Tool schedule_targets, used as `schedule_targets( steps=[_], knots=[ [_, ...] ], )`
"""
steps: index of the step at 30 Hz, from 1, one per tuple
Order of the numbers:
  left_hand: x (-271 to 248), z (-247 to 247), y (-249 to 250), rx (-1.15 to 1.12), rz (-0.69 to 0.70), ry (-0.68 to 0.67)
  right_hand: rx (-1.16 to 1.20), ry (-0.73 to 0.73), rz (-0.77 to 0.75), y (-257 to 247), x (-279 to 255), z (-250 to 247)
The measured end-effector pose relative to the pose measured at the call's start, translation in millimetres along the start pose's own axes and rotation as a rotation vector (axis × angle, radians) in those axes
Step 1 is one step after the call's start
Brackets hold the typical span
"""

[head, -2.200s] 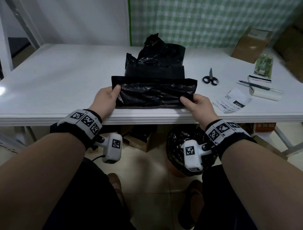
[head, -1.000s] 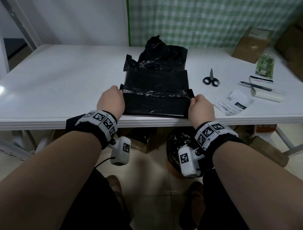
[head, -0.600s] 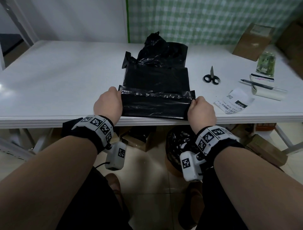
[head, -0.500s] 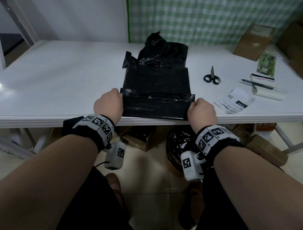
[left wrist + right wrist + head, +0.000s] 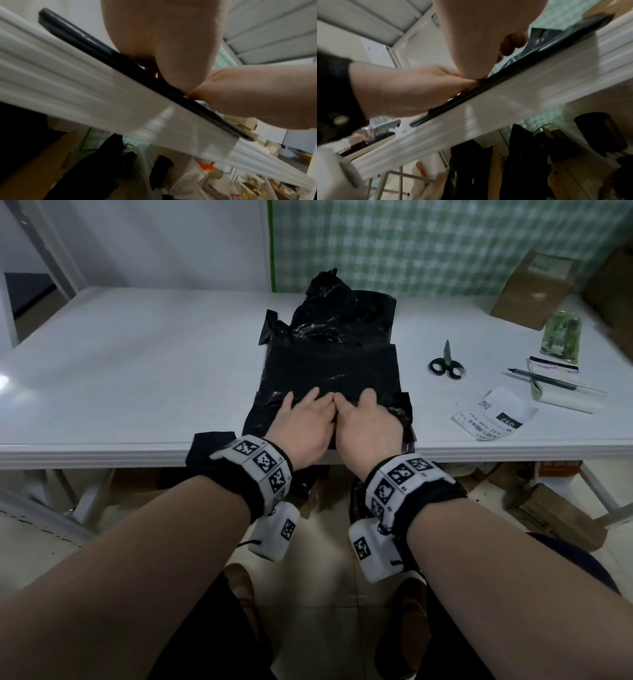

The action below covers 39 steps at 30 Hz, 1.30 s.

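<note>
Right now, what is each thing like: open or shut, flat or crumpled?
black bag, near end folded flat, far end crumpled.
left hand, flat, pressing on the fold.
right hand, flat, pressing on the fold beside it.
scissors, blades shut, lying flat.
cardboard box, closed.
printed label, lying flat, print up.

Your left hand (image 5: 305, 426) and right hand (image 5: 368, 426) lie flat, side by side and touching, on the near folded end of the black plastic bag (image 5: 329, 368), at the front edge of the white table (image 5: 137, 364). Beyond your fingers the bag runs to its crumpled far end. Right of your hands lie the black-handled metal scissors (image 5: 446, 366). The white printed paper label (image 5: 493, 416) is nearer the edge. Farther right is the dark slim pen (image 5: 544, 380), and behind it stands the brown cardboard box (image 5: 534, 289).
</note>
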<state>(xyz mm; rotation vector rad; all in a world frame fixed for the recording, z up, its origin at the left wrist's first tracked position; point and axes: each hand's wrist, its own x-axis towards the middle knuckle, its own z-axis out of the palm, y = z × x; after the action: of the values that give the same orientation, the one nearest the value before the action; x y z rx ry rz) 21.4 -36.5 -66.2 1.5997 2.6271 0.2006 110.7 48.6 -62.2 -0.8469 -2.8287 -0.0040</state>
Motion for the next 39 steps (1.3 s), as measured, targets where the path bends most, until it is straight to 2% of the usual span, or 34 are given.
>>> schedule_targets(
  steps=[3,10,18,27,31,33,34,36,38,39],
  knots=[
    [-4,9,-2,0.015,-0.027,-0.090,-0.057,-0.076,0.000,1,-3,12],
    [-3,13,-10,0.060,-0.108,-0.087,-0.064,-0.112,0.093,25,-2,16],
    [-6,9,-24,0.054,-0.290,-0.078,-0.056,-0.144,0.200,50,-8,13],
    [-16,-2,-34,0.014,-0.478,-0.168,-0.094,-0.150,0.264,68,-17,6],
    [-17,-10,-34,0.069,-0.566,-0.258,-0.130,-0.159,0.263,66,-14,4],
    [-16,-13,-29,0.098,-0.616,-0.245,-0.125,-0.144,0.257,62,-13,1],
    [-16,-13,-24,0.111,-0.594,-0.195,-0.112,-0.140,0.234,59,-14,1],
    [-14,-11,-13,0.108,-0.433,-0.088,-0.089,-0.155,0.168,54,-16,2],
    [-12,-7,-4,0.059,-0.271,-0.113,-0.075,-0.183,0.150,51,-15,3],
    [-12,-4,-2,0.027,-0.246,-0.161,-0.071,-0.197,0.158,52,-14,3]
  ],
)
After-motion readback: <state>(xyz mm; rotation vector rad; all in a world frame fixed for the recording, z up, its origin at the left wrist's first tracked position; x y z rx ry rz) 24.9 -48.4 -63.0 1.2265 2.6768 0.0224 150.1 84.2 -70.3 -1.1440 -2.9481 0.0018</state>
